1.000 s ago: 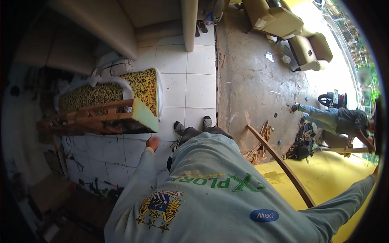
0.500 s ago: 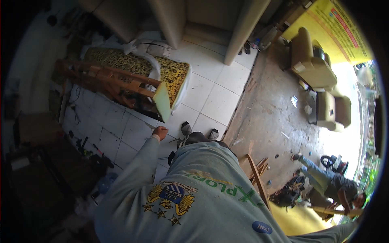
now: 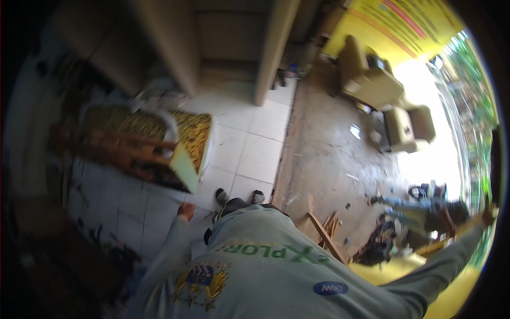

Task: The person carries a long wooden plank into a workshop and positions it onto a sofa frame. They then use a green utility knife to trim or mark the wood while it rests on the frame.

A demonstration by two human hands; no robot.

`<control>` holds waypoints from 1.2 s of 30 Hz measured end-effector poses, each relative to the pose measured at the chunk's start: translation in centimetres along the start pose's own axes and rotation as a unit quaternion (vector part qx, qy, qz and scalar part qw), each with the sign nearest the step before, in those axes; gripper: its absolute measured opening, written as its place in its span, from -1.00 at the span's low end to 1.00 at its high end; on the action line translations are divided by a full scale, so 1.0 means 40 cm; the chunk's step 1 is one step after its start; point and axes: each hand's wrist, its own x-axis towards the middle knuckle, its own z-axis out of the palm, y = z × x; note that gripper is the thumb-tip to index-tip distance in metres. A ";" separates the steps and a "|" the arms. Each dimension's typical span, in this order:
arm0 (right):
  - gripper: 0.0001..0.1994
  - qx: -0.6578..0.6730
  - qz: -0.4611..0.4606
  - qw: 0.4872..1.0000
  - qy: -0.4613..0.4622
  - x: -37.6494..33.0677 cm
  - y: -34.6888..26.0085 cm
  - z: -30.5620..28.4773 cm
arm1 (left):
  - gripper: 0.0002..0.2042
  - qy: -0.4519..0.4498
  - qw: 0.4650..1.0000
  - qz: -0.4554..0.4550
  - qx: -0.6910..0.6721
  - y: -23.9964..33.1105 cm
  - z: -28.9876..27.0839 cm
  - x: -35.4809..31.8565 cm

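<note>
My left hand (image 3: 186,211) hangs low beside my left leg, fingers curled closed; what they hold, if anything, is hidden. Just beyond it is the pale green end of a wooden frame (image 3: 127,151), lying along a mattress with a yellow and black pattern (image 3: 192,133). My right arm stretches far out to the right. At its end my right hand (image 3: 487,213) is small and blurred, near a dark upright edge (image 3: 496,165) at the picture's rim. Whether those fingers touch or grip it cannot be made out.
Tall beige panels (image 3: 169,42) stand ahead on white tiles (image 3: 260,151). Beige seats (image 3: 366,80) stand on the bare concrete (image 3: 324,154) to the right. Wooden strips (image 3: 328,234) lie near my right side, with a dark heap (image 3: 376,244) beyond. Another person (image 3: 419,210) is farther right.
My view has swung, so the room sits lower and farther left. My right hand has come into sight at the right rim, with the arm raised outward. My left hand stays closed.
</note>
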 end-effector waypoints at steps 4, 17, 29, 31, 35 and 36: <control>0.51 -0.043 0.062 0.997 0.012 0.045 0.007 -0.050 | -0.72 -0.046 0.963 -0.181 -0.195 -0.047 0.040 -0.004; 0.55 0.070 -0.128 0.982 -0.116 -0.057 0.048 -0.047 | -0.69 -0.095 0.972 -0.159 -0.141 0.140 -0.031 0.057; 0.13 0.055 -0.164 0.937 -0.303 -0.425 -0.311 -0.094 | -0.67 -0.084 0.977 -0.106 -0.167 0.136 -0.064 0.101; 0.04 0.203 -0.236 0.894 -0.322 -0.460 -0.340 -0.025 | -0.67 -0.115 0.979 -0.086 -0.146 0.130 -0.039 0.083; -0.35 0.196 -0.366 0.907 -0.078 -0.619 -0.382 0.068 | -0.65 -0.165 0.980 -0.030 -0.109 0.195 0.017 0.039; -0.38 0.203 -0.381 0.897 -0.095 -0.663 -0.402 0.050 | -0.63 -0.172 0.980 -0.004 -0.096 0.209 0.034 0.051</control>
